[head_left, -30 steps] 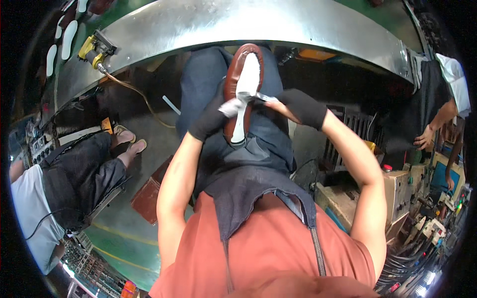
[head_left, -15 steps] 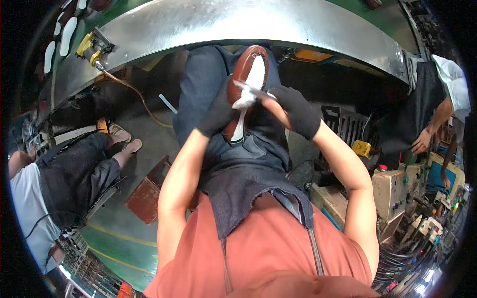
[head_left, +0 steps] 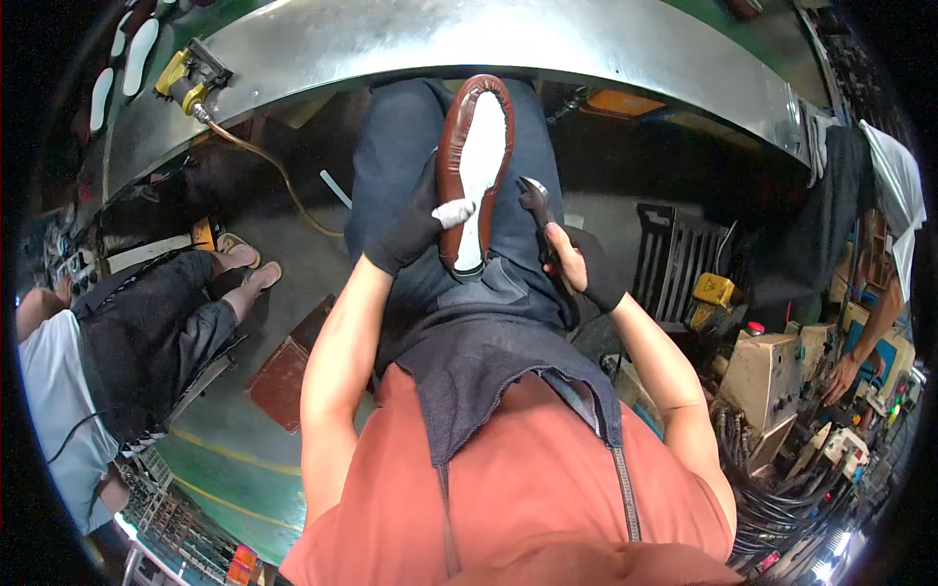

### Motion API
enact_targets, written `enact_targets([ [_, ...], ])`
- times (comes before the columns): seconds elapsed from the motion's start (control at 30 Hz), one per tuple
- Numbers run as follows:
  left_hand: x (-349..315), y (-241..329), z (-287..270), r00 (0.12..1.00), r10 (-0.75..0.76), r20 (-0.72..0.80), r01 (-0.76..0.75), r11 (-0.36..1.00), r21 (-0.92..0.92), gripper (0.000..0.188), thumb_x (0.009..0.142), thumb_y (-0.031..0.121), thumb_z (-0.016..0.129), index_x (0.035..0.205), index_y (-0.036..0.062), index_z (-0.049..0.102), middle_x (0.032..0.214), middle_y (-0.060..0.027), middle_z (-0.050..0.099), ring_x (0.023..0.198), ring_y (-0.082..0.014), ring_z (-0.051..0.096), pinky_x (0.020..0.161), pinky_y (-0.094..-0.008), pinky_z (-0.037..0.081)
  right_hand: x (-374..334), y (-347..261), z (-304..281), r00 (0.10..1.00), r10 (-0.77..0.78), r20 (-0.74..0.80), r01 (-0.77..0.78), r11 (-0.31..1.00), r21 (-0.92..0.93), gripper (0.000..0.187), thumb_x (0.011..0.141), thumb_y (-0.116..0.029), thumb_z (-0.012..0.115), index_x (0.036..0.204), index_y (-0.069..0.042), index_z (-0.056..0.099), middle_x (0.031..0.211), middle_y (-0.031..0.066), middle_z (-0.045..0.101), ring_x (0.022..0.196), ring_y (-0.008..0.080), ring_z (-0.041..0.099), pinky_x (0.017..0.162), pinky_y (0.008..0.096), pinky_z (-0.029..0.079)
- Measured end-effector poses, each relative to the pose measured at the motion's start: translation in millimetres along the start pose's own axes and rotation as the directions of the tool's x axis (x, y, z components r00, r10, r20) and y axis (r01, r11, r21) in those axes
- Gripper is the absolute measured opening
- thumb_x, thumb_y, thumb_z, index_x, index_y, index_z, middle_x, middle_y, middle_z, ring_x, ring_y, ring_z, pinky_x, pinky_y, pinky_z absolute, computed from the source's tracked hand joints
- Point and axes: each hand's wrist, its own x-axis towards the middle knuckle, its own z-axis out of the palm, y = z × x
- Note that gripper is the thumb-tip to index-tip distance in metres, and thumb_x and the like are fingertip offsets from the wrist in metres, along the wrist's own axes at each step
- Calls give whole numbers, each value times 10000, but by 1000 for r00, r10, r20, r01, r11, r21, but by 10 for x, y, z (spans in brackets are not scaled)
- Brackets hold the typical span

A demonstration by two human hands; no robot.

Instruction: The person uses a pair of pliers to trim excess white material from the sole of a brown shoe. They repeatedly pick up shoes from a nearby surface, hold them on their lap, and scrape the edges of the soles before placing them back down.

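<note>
A brown leather shoe upper (head_left: pixel 451 156), its bottom facing up with a white insole (head_left: pixel 485 146) set in the gathered edge, rests lengthwise on my lap. My left hand (head_left: pixel 420 227), in a black fingerless glove, grips it by the near left side. The white-wrapped thumb presses on the insole; the other fingers are hidden underneath. To the right of the shoe and apart from it, my right hand (head_left: pixel 588 272), also gloved in black, is closed round dark metal pincers (head_left: pixel 534 198) with the jaws pointing away from me.
A metal bench (head_left: pixel 469 44) curves across beyond my knees. On its left lies a yellow air tool (head_left: pixel 186 83) with a hose (head_left: pixel 278 171). White insoles (head_left: pixel 140 57) are at the far left. A person (head_left: pixel 127 361) sits left; another person's hand (head_left: pixel 840 379) is near machines at right.
My right hand has drawn the pincers off the shoe, toward me and to the right. My left thumb now lies on the insole, and the shoe's bottom is uncovered.
</note>
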Motion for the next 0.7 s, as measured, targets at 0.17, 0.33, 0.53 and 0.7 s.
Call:
enact_targets([
  [0.17, 40, -273, 102, 1000, -9, -8, 9, 998, 57, 929, 745, 256, 778, 1419, 38, 177, 1406, -167, 339, 1291, -271, 377, 1065, -386, 338, -13, 116, 105, 1000, 4, -27, -3, 999, 42, 492, 962, -472, 436, 794, -23, 545, 688, 21, 542, 594, 99, 561, 572, 253, 457],
  [0.33, 105, -279, 94, 997, 72, 11, -73, 992, 102, 908, 735, 227, 788, 1403, 41, 203, 1348, -153, 411, 1230, -264, 444, 1019, -387, 391, -19, 110, 68, 998, -4, -63, 4, 1000, -5, 476, 965, -452, 440, 788, -23, 546, 676, 23, 545, 591, 101, 556, 568, 255, 447],
  [0.53, -69, -239, 69, 989, -147, -20, 139, 969, -206, 665, 773, 188, 744, 1319, 35, 395, 1233, -105, 531, 1054, -197, 563, 911, -340, 473, -180, 110, 64, 993, 65, -93, -65, 998, 11, 533, 956, -500, 421, 823, -14, 591, 638, 42, 570, 584, 117, 580, 580, 272, 444],
  [0.7, 85, 23, 95, 993, -41, -114, -27, 841, -541, 575, 828, 114, 645, 1347, 72, 400, 1237, -70, 532, 1060, -172, 564, 882, -296, 485, -193, 207, 195, 975, 176, -139, -170, 984, 55, 558, 947, -510, 425, 891, 9, 623, 603, 76, 583, 547, 145, 598, 550, 300, 448],
])
